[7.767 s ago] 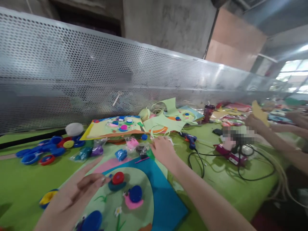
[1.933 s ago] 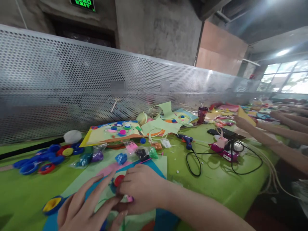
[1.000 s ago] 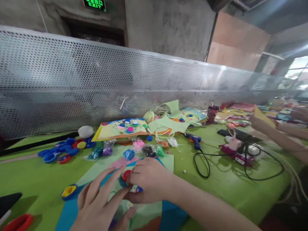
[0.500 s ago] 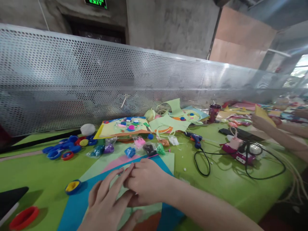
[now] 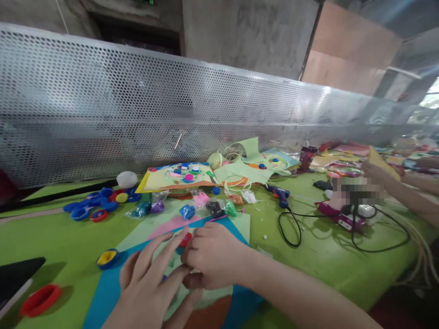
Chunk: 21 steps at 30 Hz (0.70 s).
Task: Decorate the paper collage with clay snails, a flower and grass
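Observation:
My left hand (image 5: 151, 278) rests low over a blue paper sheet (image 5: 104, 290), its fingers spread and holding nothing. Close on its right, my right hand (image 5: 219, 256) is closed with curled fingers against a pale green piece on that sheet; whatever it pinches is hidden behind the fingers. Between the two hands shows a small red piece (image 5: 185, 240) with blue under it. A brown patch (image 5: 212, 314) lies at the bottom of the pale green piece. Left of the hands sits a blue bottle cap (image 5: 107, 258) with yellow inside, and nearer me a red ring-shaped cap (image 5: 41, 300).
Beyond the sheet lie bagged clay lumps (image 5: 187, 211), several blue caps (image 5: 91, 203) and a decorated paper picture (image 5: 171, 180). A glue gun (image 5: 281, 197) with a black cord is on the right. Further right is another person's arm (image 5: 394, 192). A perforated metal screen (image 5: 137, 114) borders the table.
My left hand has shifted slightly left and the gap between the hands has widened, showing more of the red piece. The view has tilted slightly.

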Motion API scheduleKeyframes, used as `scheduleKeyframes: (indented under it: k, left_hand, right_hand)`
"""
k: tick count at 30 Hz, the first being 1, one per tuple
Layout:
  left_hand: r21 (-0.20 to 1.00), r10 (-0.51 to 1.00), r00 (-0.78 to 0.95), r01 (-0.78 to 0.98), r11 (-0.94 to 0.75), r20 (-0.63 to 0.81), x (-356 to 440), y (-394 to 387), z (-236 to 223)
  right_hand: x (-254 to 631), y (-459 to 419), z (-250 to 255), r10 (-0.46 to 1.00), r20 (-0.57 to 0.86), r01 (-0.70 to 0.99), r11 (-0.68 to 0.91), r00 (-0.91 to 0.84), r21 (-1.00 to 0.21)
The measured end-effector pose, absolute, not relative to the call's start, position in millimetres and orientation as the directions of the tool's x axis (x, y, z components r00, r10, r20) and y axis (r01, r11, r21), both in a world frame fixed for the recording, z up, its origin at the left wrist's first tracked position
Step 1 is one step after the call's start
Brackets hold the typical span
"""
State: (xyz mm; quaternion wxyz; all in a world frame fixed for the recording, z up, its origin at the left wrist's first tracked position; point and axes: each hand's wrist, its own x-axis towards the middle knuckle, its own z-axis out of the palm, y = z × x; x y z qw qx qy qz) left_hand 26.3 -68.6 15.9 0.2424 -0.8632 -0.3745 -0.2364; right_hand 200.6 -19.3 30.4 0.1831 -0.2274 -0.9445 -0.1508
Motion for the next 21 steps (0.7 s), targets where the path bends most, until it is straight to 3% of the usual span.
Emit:
scheduleKeyframes:
  k: [3,11,16,21]
  left_hand:
    - [-0.184,0.562,0.561,0.788,-0.587,0.608,25.3,-67.8,18.0]
    - [-0.166,0.594,0.578,0.780,-0.603,0.560,28.0,-67.7,11.2]
    - [-0.142,0.653,0.523,0.827,-0.544,0.547,18.7,-63.3,17.7]
    - [-0.067,0.668,0.499,0.825,-0.561,0.551,15.3,-60.9,10.1]
  right_hand:
    - [204.0,-19.0,31.7,0.398,0.455,0.520,0.835,-0.797,0.179]
    - [199.6,-21.3,28.4,0.337,0.454,0.468,0.858,-0.825,0.213]
    - [209.3,-18.4,33.6,0.382,0.530,0.546,0.816,-0.757,0.191]
    - [209.6,-14.1,30.2,0.430,0.476,0.556,0.816,-0.767,0.158]
